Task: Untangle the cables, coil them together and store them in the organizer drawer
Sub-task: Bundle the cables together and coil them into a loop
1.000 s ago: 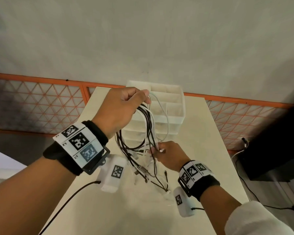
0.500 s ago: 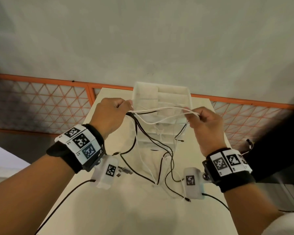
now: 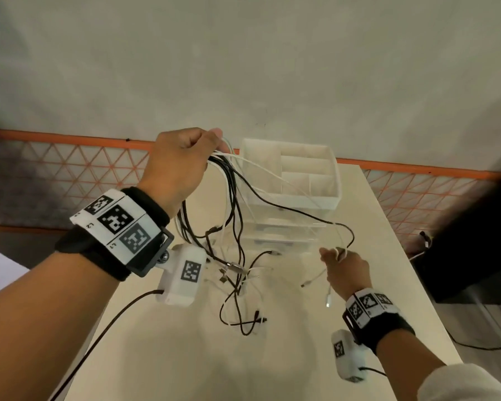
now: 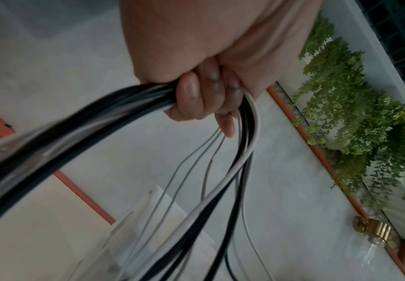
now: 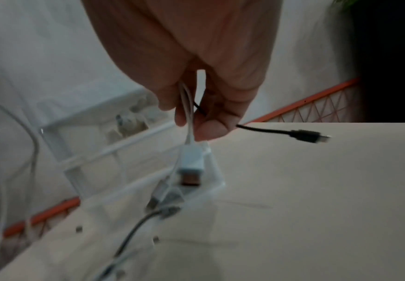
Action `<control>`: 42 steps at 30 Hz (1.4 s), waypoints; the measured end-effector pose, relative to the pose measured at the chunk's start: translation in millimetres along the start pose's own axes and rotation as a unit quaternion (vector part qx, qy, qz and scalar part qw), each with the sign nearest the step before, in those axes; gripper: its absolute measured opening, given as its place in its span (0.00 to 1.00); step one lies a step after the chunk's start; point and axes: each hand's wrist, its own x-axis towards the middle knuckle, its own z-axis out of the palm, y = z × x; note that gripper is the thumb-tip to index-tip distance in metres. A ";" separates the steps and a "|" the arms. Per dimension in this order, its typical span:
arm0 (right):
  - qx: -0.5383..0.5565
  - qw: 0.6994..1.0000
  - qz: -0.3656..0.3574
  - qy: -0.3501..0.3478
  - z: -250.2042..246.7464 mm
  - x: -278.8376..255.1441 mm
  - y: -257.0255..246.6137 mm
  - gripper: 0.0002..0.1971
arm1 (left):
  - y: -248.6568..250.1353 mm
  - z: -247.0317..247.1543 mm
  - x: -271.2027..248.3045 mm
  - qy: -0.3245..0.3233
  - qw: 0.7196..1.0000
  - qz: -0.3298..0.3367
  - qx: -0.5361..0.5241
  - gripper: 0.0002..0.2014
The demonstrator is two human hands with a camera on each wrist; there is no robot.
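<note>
My left hand is raised above the table and grips a bundle of black and white cables in its fist; the loops hang from it toward the table. Lower and to the right, my right hand pinches the ends of a white cable and a black cable. A white USB plug dangles below those fingers and a black plug sticks out to the side. The clear organizer, with a divided white tray on top, stands at the table's far end.
Loose cable ends and plugs trail on the cream table. An orange lattice railing runs behind the table. A dark object stands off the right edge, with a cord on the floor.
My right hand has dropped from level with the left hand down toward the table at the right, drawing cable ends with it. My left hand has risen, holding the bundle.
</note>
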 end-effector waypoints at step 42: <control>0.189 0.969 -0.153 0.036 3.3 12.4 -21.6 0.19 | 20.1 35.4 -6.4 0.054 0.998 0.003 0.041 0.15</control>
